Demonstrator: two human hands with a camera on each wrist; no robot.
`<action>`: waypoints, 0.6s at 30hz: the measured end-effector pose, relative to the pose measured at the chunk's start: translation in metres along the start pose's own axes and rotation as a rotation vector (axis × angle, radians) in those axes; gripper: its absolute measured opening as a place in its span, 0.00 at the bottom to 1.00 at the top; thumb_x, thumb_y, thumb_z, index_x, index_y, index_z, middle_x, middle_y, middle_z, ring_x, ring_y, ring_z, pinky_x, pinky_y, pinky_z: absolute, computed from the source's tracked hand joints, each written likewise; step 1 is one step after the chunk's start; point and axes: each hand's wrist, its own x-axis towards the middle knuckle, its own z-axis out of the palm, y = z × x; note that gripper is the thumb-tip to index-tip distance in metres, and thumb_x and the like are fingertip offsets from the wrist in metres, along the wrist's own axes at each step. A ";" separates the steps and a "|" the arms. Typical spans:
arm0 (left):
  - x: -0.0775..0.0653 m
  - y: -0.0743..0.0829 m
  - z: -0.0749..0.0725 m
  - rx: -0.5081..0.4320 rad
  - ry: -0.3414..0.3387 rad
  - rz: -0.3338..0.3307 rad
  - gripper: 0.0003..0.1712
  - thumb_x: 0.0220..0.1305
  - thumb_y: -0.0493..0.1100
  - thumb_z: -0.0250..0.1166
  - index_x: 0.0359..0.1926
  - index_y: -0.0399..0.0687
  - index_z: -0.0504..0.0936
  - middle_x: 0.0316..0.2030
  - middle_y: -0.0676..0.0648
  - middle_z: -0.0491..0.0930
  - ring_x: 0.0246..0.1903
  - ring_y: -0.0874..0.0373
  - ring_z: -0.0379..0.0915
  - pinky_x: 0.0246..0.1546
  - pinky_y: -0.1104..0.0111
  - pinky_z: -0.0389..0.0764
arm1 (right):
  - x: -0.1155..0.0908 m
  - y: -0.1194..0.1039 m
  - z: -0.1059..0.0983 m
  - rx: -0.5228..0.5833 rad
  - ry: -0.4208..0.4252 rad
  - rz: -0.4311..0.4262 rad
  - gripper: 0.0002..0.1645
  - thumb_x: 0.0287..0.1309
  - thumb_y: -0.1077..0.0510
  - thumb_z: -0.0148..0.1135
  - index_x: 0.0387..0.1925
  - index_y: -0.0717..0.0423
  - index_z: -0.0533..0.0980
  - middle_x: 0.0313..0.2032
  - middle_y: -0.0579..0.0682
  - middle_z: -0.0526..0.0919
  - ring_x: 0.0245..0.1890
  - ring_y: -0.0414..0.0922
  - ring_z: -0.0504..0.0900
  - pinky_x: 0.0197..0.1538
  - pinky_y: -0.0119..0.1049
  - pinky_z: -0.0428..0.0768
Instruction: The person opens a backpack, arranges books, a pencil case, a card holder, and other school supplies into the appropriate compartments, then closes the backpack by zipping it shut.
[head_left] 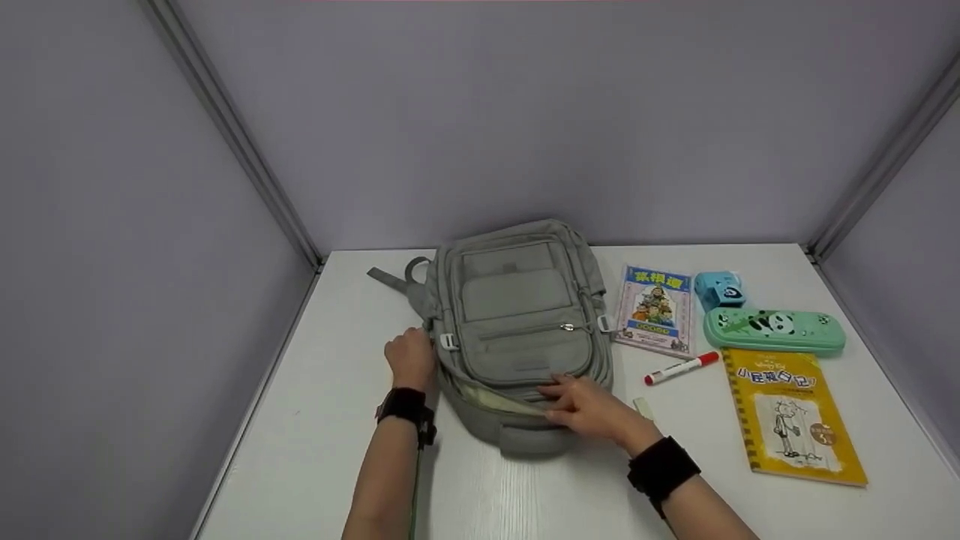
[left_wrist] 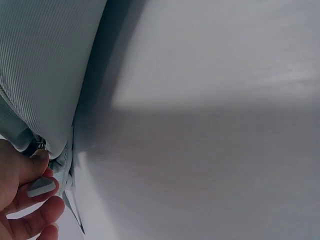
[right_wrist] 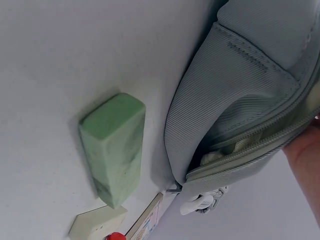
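A grey backpack (head_left: 517,300) lies on the white table, its main zipper partly undone along the near end. At its left side my left hand (head_left: 411,358) pinches the zipper pull; in the left wrist view a grey tab (left_wrist: 41,187) shows between the fingers. My right hand (head_left: 589,407) grips the edge of the opening near the top handle (head_left: 534,441). In the right wrist view the opening gapes and shows a pale lining, and part of that hand is hidden behind the fabric. A green eraser-like block (right_wrist: 112,150) lies on the table beside the bag.
Right of the bag lie a small picture book (head_left: 655,309), a red-capped marker (head_left: 681,369), a blue object (head_left: 720,290), a green panda pencil case (head_left: 776,331) and a yellow book (head_left: 795,420). Grey partition walls (head_left: 525,120) enclose the table. A strap (head_left: 386,278) sticks out left.
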 end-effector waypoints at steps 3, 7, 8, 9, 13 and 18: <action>0.003 0.002 -0.002 0.034 -0.001 0.008 0.12 0.65 0.34 0.59 0.26 0.36 0.84 0.24 0.40 0.80 0.27 0.42 0.80 0.28 0.50 0.78 | 0.000 -0.001 0.000 0.012 -0.012 0.010 0.20 0.68 0.50 0.59 0.26 0.56 0.86 0.61 0.56 0.76 0.69 0.63 0.60 0.65 0.63 0.58; 0.005 0.008 -0.006 0.051 -0.013 0.000 0.11 0.66 0.33 0.59 0.29 0.37 0.86 0.26 0.39 0.81 0.28 0.42 0.80 0.28 0.51 0.79 | -0.001 0.000 0.001 0.032 -0.015 0.005 0.22 0.69 0.50 0.58 0.19 0.53 0.83 0.61 0.57 0.76 0.69 0.63 0.60 0.65 0.63 0.58; 0.004 0.009 -0.008 0.042 -0.018 -0.008 0.11 0.66 0.32 0.59 0.29 0.36 0.86 0.26 0.39 0.81 0.27 0.42 0.80 0.27 0.51 0.79 | -0.001 0.001 0.001 0.036 -0.013 -0.003 0.23 0.69 0.50 0.58 0.18 0.52 0.81 0.60 0.58 0.76 0.69 0.63 0.60 0.64 0.63 0.59; 0.004 0.011 -0.010 0.025 -0.020 -0.025 0.11 0.66 0.32 0.59 0.28 0.36 0.86 0.25 0.39 0.81 0.27 0.42 0.80 0.27 0.51 0.79 | -0.001 0.002 0.001 0.039 -0.010 -0.005 0.22 0.69 0.50 0.58 0.20 0.51 0.82 0.60 0.58 0.77 0.68 0.63 0.61 0.64 0.63 0.60; 0.004 0.018 -0.017 -0.028 0.038 -0.043 0.11 0.64 0.31 0.60 0.25 0.34 0.84 0.23 0.38 0.79 0.26 0.41 0.79 0.26 0.50 0.79 | -0.002 0.005 0.003 0.038 0.005 -0.020 0.21 0.70 0.49 0.57 0.22 0.51 0.82 0.58 0.60 0.78 0.67 0.64 0.63 0.63 0.63 0.61; 0.004 0.034 -0.034 -0.094 0.141 0.071 0.13 0.61 0.27 0.60 0.19 0.34 0.81 0.21 0.37 0.77 0.25 0.41 0.77 0.27 0.50 0.77 | -0.001 0.005 0.003 0.028 0.019 -0.005 0.17 0.70 0.49 0.56 0.31 0.50 0.86 0.57 0.58 0.79 0.67 0.64 0.63 0.63 0.62 0.61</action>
